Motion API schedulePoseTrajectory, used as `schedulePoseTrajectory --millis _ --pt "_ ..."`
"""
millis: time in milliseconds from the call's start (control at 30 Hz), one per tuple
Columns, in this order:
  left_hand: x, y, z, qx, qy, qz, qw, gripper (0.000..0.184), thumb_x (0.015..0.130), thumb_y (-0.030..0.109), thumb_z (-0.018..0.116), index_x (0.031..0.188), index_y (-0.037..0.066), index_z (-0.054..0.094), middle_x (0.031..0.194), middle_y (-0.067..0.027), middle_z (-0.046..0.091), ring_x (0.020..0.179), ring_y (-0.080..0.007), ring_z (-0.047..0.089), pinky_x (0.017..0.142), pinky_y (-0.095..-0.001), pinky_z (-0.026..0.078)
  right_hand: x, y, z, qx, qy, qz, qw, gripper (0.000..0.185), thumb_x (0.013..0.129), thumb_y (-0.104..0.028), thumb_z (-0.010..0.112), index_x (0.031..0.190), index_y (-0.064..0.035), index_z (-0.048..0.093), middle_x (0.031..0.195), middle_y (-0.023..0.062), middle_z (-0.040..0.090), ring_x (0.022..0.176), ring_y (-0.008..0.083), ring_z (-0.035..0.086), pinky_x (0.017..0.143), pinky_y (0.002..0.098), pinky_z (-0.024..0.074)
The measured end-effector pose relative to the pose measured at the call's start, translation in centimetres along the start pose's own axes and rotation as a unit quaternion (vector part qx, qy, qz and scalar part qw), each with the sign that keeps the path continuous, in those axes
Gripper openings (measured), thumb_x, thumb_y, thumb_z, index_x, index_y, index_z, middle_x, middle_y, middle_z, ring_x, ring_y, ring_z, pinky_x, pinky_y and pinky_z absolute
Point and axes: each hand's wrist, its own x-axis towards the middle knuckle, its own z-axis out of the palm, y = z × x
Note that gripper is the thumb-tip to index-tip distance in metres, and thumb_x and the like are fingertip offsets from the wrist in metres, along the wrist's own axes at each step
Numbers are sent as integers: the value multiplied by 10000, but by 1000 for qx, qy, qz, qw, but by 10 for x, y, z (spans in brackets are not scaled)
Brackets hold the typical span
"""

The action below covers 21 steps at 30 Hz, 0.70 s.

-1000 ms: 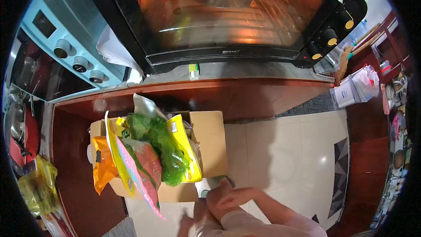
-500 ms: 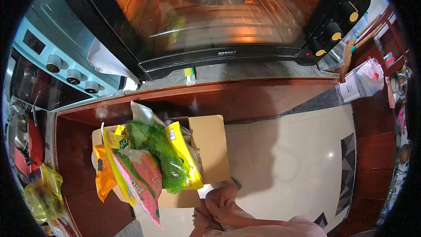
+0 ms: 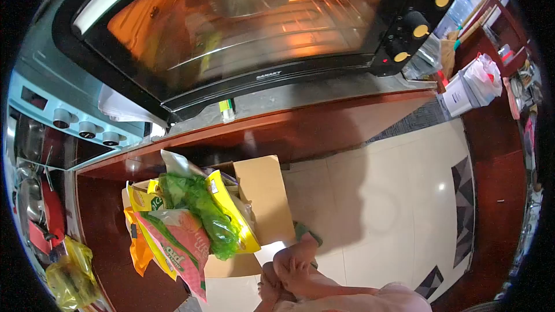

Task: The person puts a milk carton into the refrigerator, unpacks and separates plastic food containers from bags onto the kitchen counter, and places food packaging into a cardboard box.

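My right hand [image 3: 297, 273] rests on my bent knee [image 3: 284, 259], its fingers spread and holding nothing. Lower and to the left, my left hand [image 3: 268, 289] lies against my other leg, fingers apart; part of it is in shade. Just left of both hands stands an open cardboard box [image 3: 266, 196]. It is filled with a pink and green printed bag [image 3: 182, 234], a green plastic bag [image 3: 217, 225], a yellow packet [image 3: 234, 211] and an orange packet [image 3: 137, 248]. Neither hand touches the box.
A black oven [image 3: 272, 84] glows orange inside, on a grey counter [image 3: 324, 89] ahead. To its left is a light blue oven [image 3: 75, 130]. A white bucket [image 3: 459, 95] with a plastic bag stands at right. A yellow plastic bag [image 3: 72, 277] lies lower left.
My view has tilted and turned, so the oven and box sit further left and at a slant. A green-shod foot shows more. My hands keep their place on my legs.
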Motion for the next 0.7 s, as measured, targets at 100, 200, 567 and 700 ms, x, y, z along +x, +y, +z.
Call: schedulePoseTrajectory --millis 100,200,567,700 --pt "-6 2 -2 -3 5 17 1000 760 787 506 587 1382 103 339 1203 -243 517 1110 -369 529 916 -487 431 -7 10 -13 10 8 5 1000 803 749 -544 601 1419 -193 330 1421 265 293 1228 516 355 959 660 286" --pt "-14 -4 -5 8 -46 36 998 697 796 490 586 1342 97 402 1186 -228 540 1105 -341 543 916 -471 438 -18 20 -33 15 13 9 1000 792 746 -556 597 1400 -176 361 1400 254 332 1226 481 378 963 631 301" --pt "-59 -13 -29 -303 -119 13 945 375 897 308 568 1209 101 552 893 -97 674 747 -218 663 559 -359 546 -82 63 -133 -25 -100 -34 994 775 732 -598 581 1329 -116 471 1324 213 473 1218 354 463 979 526 357" --pt "-99 3 4 -343 -9 44 938 405 876 333 581 1205 98 575 916 -120 689 773 -195 663 625 -349 539 -85 70 -163 -112 -210 -120 964 761 732 -612 573 1287 -92 526 1277 200 534 1196 311 507 979 470 384"
